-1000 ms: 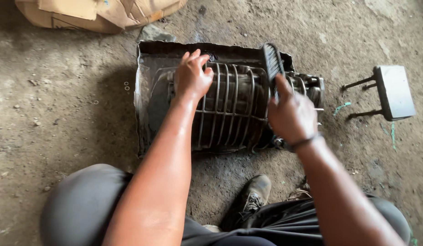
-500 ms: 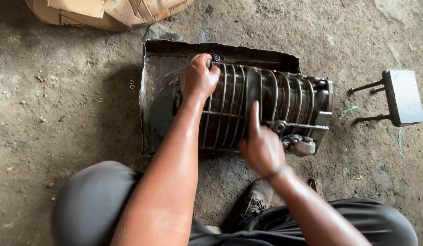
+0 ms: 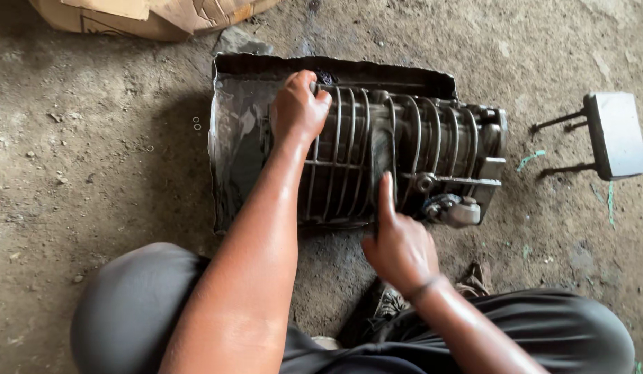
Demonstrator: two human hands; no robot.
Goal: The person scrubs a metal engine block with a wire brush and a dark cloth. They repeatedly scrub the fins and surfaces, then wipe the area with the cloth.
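A ribbed metal engine casing [image 3: 404, 156], dark and oily, is laid on its side in a shallow black tray [image 3: 231, 138] on the dirt floor [image 3: 93, 173]. The left hand [image 3: 298, 111] is placed on the upper left end of the casing, and its grip is closed around one of the ribs there. The right hand [image 3: 399, 246] is seen at the near edge of the casing; its grip is clamped on a dark brush [image 3: 382, 149], with the forefinger stretched along the handle, and the brush is pressed against the ribs. A small grey metal stool [image 3: 612, 135] is seen lying on the floor to the right, well apart. Torn cardboard [image 3: 148, 14] is lying at the top edge.
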